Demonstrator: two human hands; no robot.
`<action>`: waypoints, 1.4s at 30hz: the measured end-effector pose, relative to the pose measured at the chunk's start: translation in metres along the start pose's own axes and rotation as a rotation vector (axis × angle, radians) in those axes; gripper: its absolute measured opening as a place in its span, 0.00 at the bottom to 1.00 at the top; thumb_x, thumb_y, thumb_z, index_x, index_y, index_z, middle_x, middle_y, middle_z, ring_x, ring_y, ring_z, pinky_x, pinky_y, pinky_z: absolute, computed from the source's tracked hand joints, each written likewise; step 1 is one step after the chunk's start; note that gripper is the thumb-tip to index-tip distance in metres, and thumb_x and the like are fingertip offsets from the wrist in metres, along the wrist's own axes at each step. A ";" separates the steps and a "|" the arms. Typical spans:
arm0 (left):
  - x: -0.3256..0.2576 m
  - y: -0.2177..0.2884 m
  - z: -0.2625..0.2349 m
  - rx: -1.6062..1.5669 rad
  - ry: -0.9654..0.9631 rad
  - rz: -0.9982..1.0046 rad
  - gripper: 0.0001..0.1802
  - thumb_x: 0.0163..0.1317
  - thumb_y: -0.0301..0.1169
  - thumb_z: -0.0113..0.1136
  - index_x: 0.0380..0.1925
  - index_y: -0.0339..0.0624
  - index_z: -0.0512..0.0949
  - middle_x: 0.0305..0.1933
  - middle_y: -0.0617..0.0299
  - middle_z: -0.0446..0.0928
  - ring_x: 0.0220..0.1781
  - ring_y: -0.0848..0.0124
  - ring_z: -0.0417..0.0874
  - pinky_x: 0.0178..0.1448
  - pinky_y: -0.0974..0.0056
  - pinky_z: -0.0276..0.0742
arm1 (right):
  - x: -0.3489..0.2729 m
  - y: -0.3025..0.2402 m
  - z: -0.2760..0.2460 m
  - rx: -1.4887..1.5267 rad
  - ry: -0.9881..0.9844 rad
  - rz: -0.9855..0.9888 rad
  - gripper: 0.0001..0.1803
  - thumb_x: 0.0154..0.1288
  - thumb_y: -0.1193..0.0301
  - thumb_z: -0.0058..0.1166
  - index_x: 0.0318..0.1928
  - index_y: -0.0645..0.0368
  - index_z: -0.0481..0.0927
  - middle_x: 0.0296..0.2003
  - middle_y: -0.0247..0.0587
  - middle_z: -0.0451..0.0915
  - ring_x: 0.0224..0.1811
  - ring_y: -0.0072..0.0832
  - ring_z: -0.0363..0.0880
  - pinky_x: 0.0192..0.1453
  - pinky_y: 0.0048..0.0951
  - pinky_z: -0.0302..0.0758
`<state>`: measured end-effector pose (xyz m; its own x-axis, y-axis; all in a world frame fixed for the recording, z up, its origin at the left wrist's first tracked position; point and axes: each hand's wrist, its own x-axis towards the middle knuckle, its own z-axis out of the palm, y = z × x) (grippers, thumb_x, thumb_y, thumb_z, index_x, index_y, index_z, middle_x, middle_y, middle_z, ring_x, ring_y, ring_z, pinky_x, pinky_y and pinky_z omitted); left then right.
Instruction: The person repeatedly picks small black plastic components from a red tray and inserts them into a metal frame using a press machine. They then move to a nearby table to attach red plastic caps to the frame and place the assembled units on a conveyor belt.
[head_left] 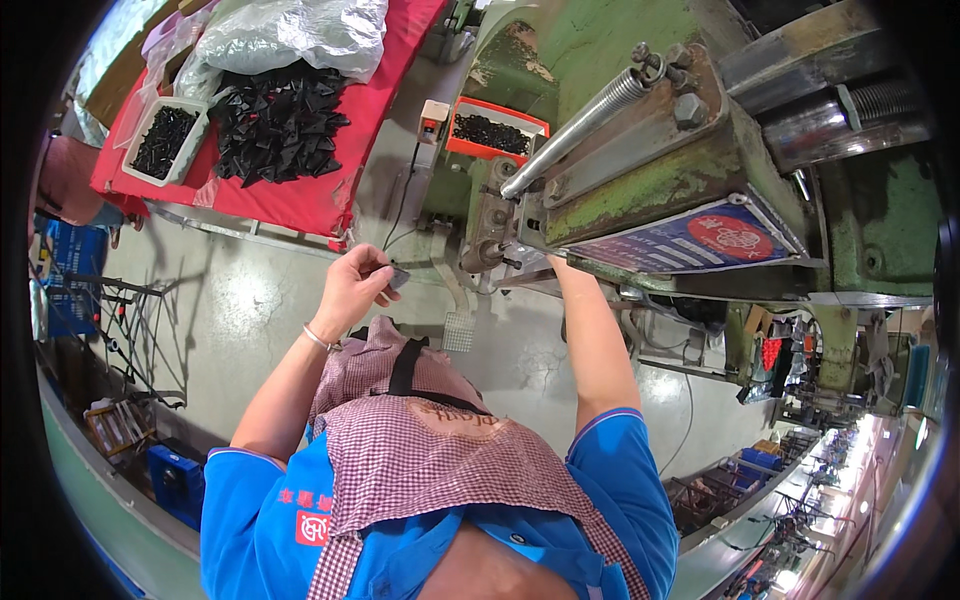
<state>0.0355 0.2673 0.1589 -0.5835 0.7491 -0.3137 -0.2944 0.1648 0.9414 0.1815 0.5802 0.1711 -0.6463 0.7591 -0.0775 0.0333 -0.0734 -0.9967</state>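
My left hand (pixel 355 288) is closed, its thumb and fingers pinching a small flat dark piece (pixel 399 277). It is held in front of the red-covered table's near corner, to the left of the green machine (pixel 660 180). My right forearm (pixel 592 335) reaches up to the machine. My right hand is hidden behind the machine's head and plate, so its fingers and anything in them do not show. Close to where that arm ends is a metal fixture (pixel 490 235) with a rod and a coil spring (pixel 615 92) above it.
The red-covered table (pixel 385 75) bears a heap of black pointed pieces (pixel 275 125), a white tub (pixel 198 150) of small black parts and clear plastic bags (pixel 290 35). An orange-red tray (pixel 457 143) of black rings sits by the machine. A foot pedal (pixel 459 332) stands on the floor.
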 end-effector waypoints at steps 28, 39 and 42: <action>0.049 0.039 0.111 -0.210 -0.168 -0.017 0.07 0.62 0.27 0.60 0.29 0.38 0.72 0.22 0.66 0.72 0.20 0.77 0.75 0.24 0.70 0.74 | 0.027 -0.002 -0.009 -0.083 0.019 -0.003 0.03 0.56 0.77 0.58 0.30 0.63 0.80 0.19 0.36 0.76 0.23 0.25 0.77 0.25 0.28 0.69; 0.034 0.014 0.065 -0.259 -0.135 -0.142 0.08 0.63 0.28 0.59 0.37 0.39 0.71 0.28 0.66 0.73 0.24 0.77 0.76 0.28 0.70 0.74 | 0.006 0.018 0.004 -0.206 -0.017 0.079 0.03 0.55 0.76 0.58 0.30 0.64 0.80 0.20 0.37 0.77 0.23 0.25 0.77 0.26 0.29 0.69; 0.029 0.000 0.052 -0.192 -0.108 -0.165 0.07 0.60 0.26 0.59 0.34 0.36 0.72 0.26 0.64 0.73 0.21 0.76 0.75 0.24 0.69 0.72 | 0.002 0.017 0.001 -0.209 0.016 0.070 0.03 0.55 0.76 0.58 0.30 0.64 0.80 0.20 0.37 0.77 0.23 0.25 0.77 0.26 0.29 0.69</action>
<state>0.0581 0.3220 0.1565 -0.4344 0.7879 -0.4364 -0.5232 0.1737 0.8343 0.1797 0.5795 0.1539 -0.6251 0.7669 -0.1450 0.2358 0.0085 -0.9718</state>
